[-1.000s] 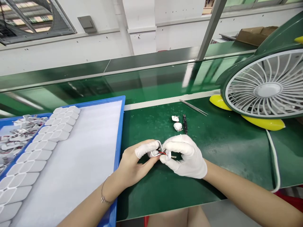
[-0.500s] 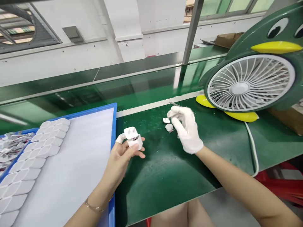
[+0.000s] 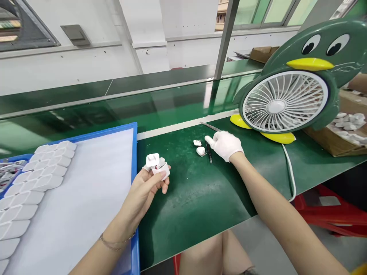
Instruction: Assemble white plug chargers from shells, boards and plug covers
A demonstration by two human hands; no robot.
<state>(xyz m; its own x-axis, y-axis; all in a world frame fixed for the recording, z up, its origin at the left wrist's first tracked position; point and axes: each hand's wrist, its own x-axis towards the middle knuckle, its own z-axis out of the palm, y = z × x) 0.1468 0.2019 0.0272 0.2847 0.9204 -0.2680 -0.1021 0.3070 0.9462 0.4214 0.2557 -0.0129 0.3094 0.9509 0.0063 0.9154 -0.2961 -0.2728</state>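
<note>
My left hand (image 3: 153,179) is closed around a small white plug charger housing (image 3: 161,170), held above the bench beside the tray. Its pronged cap (image 3: 152,159) stands apart from the opening, and a bit of red and a white part show inside. My gloved right hand (image 3: 226,146) is palm down on the bench, thumb stretched out to the left. It covers the near end of a thin metal tool (image 3: 210,126); whether the hidden fingers grip it is unclear. Left of the glove lie a slim black tool (image 3: 209,152), a pronged white cap (image 3: 197,142) and a rounded white piece (image 3: 201,151).
A blue-rimmed tray (image 3: 134,152) holds rows of white housings (image 3: 48,172) along its left side. Beyond is a blue bin of small parts (image 3: 10,172). A green penguin-shaped fan (image 3: 286,99) with a white cable (image 3: 290,172) stands right, beside a cardboard box (image 3: 341,141) of white pieces.
My right hand has turned palm down and moved onto the metal tool's near end, uncovering the black tool. My left hand keeps the housing, its cap now further from the opening. The view has shifted slightly.
</note>
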